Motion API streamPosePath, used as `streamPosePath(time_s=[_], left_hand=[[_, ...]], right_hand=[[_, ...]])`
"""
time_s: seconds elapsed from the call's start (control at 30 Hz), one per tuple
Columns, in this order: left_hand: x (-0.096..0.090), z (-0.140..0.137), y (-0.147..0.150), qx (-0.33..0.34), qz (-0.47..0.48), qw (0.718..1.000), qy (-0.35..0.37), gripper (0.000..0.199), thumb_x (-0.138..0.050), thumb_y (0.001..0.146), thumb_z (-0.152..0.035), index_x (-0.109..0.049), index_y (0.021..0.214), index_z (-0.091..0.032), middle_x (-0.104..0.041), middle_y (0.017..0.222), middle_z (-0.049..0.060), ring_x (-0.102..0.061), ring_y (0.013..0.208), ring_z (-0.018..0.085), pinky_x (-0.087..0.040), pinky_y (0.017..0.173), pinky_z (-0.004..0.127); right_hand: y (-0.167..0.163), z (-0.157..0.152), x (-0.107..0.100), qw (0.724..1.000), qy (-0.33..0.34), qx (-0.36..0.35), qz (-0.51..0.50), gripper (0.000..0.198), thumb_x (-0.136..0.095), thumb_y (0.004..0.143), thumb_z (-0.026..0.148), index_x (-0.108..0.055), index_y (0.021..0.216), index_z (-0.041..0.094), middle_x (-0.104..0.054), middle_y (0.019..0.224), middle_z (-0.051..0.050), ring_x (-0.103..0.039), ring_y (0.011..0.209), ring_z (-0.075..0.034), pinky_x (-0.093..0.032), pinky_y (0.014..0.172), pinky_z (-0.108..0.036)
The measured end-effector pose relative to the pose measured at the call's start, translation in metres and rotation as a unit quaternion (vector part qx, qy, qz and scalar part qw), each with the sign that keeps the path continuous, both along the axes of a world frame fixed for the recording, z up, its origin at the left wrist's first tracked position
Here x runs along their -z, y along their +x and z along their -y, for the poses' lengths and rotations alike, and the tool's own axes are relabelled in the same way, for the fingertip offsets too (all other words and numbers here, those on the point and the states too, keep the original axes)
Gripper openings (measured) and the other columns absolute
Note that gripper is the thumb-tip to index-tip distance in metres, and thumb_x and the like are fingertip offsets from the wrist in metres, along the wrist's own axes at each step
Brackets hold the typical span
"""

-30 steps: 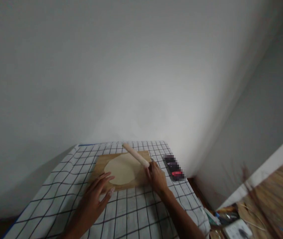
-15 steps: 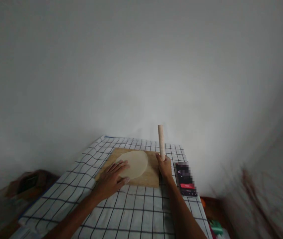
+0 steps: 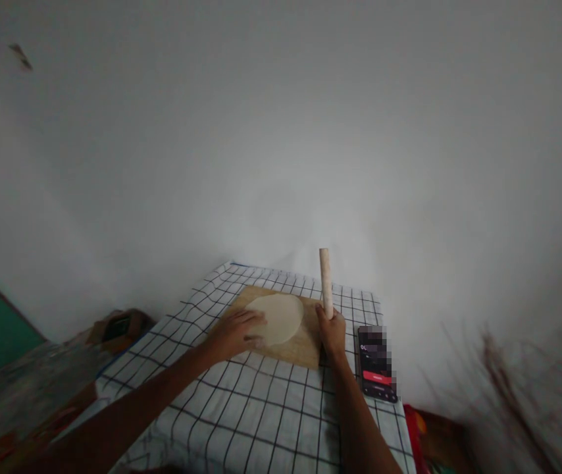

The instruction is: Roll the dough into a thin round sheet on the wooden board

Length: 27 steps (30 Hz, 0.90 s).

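Observation:
A thin, pale sheet of rolled-out dough [image 3: 283, 319] lies on a wooden board [image 3: 305, 352]. Over the dough's left edge is my left hand [image 3: 236, 334], fingers apart and slightly blurred; whether it presses on the dough or hovers just above, I cannot tell. My right hand [image 3: 332, 332] is wrapped round the lower end of a wooden rolling pin [image 3: 326, 280], at the board's right edge. The pin points up, nearly upright, and its bottom end is hidden in the fist.
A white cloth with dark checks [image 3: 271, 408] covers the table. To the right of the board lies a phone [image 3: 374, 365] with its screen lit. A plain wall [image 3: 281, 131] rises behind the table. An open box [image 3: 120, 329] sits lower at the left, and blurred twigs [image 3: 508, 388] stand at the right.
The view has swung left, bringing a green panel into sight. My left hand has shifted slightly on the dough, its fingers less flat. My right hand still grips the rolling pin upright.

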<state>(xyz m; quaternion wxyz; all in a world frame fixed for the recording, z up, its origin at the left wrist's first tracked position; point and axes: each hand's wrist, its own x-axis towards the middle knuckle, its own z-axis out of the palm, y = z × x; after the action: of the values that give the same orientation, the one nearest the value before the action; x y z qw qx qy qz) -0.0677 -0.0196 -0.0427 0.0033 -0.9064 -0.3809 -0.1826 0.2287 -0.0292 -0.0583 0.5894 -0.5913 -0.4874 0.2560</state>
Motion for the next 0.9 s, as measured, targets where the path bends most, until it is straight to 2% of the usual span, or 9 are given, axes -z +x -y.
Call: streamPosePath(time_s=[0.17, 0.23, 0.3, 0.37, 0.43, 0.57, 0.73, 0.83, 0.9], left_hand=[[0.002, -0.016, -0.002, 0.098, -0.068, 0.992, 0.041, 0.037, -0.057, 0.097, -0.043, -0.064, 0.127, -0.023, -0.069, 0.128, 0.008, -0.063, 0.118, 0.023, -0.048, 0.105, 0.040], [0.005, -0.015, 0.002, 0.110, -0.076, 0.990, 0.050, 0.040, -0.050, 0.100, -0.038, -0.057, 0.137, -0.023, -0.062, 0.140, 0.008, -0.057, 0.129, 0.023, -0.042, 0.112, 0.042], [0.008, -0.009, 0.008, 0.109, -0.072, 0.991, 0.040, 0.050, -0.048, 0.101, -0.037, -0.043, 0.150, -0.026, -0.048, 0.154, 0.007, -0.043, 0.143, 0.024, -0.033, 0.119, 0.045], [0.008, 0.000, 0.011, 0.102, -0.063, 0.993, 0.018, 0.066, -0.053, 0.097, -0.044, -0.029, 0.157, -0.028, -0.037, 0.161, 0.006, -0.033, 0.148, 0.027, -0.027, 0.122, 0.047], [0.008, 0.008, 0.012, 0.093, -0.055, 0.994, -0.006, 0.077, -0.059, 0.092, -0.050, -0.025, 0.158, -0.030, -0.035, 0.162, 0.006, -0.032, 0.149, 0.027, -0.026, 0.122, 0.048], [0.006, 0.015, 0.006, 0.089, -0.018, 0.995, -0.046, 0.071, -0.060, 0.092, -0.047, -0.031, 0.156, -0.032, -0.040, 0.159, 0.003, -0.037, 0.146, 0.024, -0.026, 0.122, 0.045], [0.002, 0.000, 0.003, 0.089, 0.050, 0.988, -0.114, 0.046, -0.060, 0.093, -0.039, -0.057, 0.138, -0.030, -0.061, 0.142, 0.003, -0.051, 0.134, 0.023, -0.038, 0.114, 0.041], [-0.005, -0.015, 0.009, 0.104, 0.062, 0.987, -0.104, 0.037, -0.069, 0.086, -0.032, -0.066, 0.122, -0.026, -0.068, 0.128, 0.004, -0.060, 0.121, 0.024, -0.044, 0.106, 0.040], [-0.010, -0.023, 0.011, 0.136, 0.031, 0.988, -0.065, 0.034, -0.071, 0.085, -0.031, -0.067, 0.118, -0.025, -0.070, 0.122, 0.004, -0.062, 0.116, 0.025, -0.045, 0.103, 0.041]], right_hand=[[0.001, -0.001, 0.000, 1.000, 0.000, -0.006, -0.004, 0.050, -0.058, 0.083, 0.062, -0.065, 0.077, 0.013, -0.053, 0.062, 0.000, -0.043, 0.058, -0.014, -0.031, 0.050, -0.025], [0.002, -0.001, 0.000, 1.000, -0.002, -0.007, -0.003, 0.051, -0.059, 0.082, 0.063, -0.064, 0.076, 0.013, -0.054, 0.062, -0.001, -0.043, 0.058, -0.014, -0.030, 0.049, -0.025], [0.003, -0.002, 0.000, 1.000, 0.000, -0.004, 0.004, 0.050, -0.059, 0.082, 0.063, -0.063, 0.074, 0.014, -0.054, 0.061, -0.001, -0.044, 0.058, -0.014, -0.031, 0.050, -0.025], [0.003, -0.002, 0.001, 1.000, 0.003, -0.004, 0.013, 0.048, -0.060, 0.082, 0.062, -0.062, 0.072, 0.015, -0.053, 0.060, 0.000, -0.043, 0.057, -0.014, -0.031, 0.050, -0.025], [0.004, -0.003, 0.001, 1.000, 0.005, -0.009, 0.021, 0.047, -0.061, 0.082, 0.062, -0.060, 0.071, 0.016, -0.051, 0.059, 0.001, -0.042, 0.056, -0.013, -0.030, 0.050, -0.025], [0.005, -0.003, 0.003, 0.999, -0.001, -0.018, 0.040, 0.046, -0.061, 0.082, 0.061, -0.057, 0.069, 0.017, -0.045, 0.057, 0.003, -0.037, 0.055, -0.012, -0.027, 0.049, -0.025], [0.007, 0.002, 0.004, 0.998, 0.009, -0.013, 0.066, 0.046, -0.062, 0.083, 0.061, -0.056, 0.068, 0.017, -0.044, 0.058, 0.003, -0.036, 0.056, -0.012, -0.027, 0.049, -0.025], [0.006, 0.005, 0.004, 0.997, 0.012, -0.008, 0.072, 0.047, -0.062, 0.083, 0.061, -0.054, 0.067, 0.018, -0.044, 0.059, 0.003, -0.036, 0.057, -0.012, -0.029, 0.050, -0.024], [0.006, 0.006, 0.005, 0.997, 0.003, 0.000, 0.073, 0.048, -0.062, 0.083, 0.062, -0.055, 0.067, 0.018, -0.043, 0.057, 0.003, -0.036, 0.056, -0.012, -0.029, 0.049, -0.024]])
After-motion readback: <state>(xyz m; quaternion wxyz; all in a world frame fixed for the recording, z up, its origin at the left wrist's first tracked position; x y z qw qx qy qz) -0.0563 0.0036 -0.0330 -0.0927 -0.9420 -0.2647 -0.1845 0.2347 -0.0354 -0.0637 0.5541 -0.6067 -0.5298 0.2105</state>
